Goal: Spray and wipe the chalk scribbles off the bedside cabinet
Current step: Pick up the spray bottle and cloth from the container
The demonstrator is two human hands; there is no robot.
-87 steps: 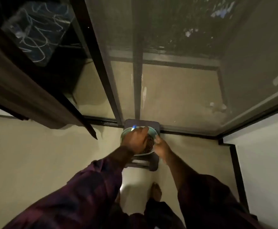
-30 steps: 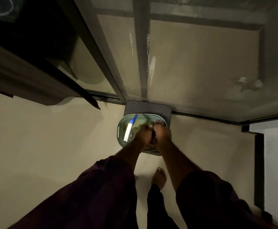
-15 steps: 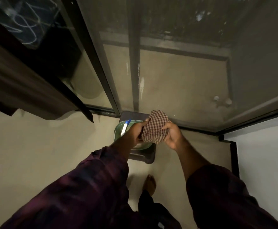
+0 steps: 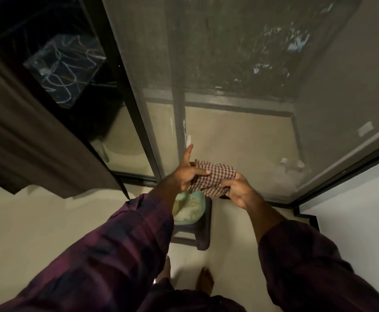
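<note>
A brown-and-white checked cloth (image 4: 215, 177) is held up between both hands above a green basket (image 4: 191, 213). My left hand (image 4: 185, 174) pinches its left edge, with one finger stretched upward. My right hand (image 4: 236, 190) grips its right side from below. At the upper left, a dark cabinet top covered in white chalk scribbles (image 4: 64, 68) shows as a reflection in the glass. The spray bottle is hidden behind my left arm.
The basket stands on a small dark stool (image 4: 200, 237) in front of a sliding glass door (image 4: 240, 122) with a dark frame (image 4: 125, 91). A brown curtain (image 4: 26, 140) hangs at the left. My bare feet stand on the pale floor (image 4: 37, 221).
Both hands took the checked cloth out of the basket and raised it higher. The left hand's finger now points upward. The view has tilted up, bringing the scribbled surface into sight.
</note>
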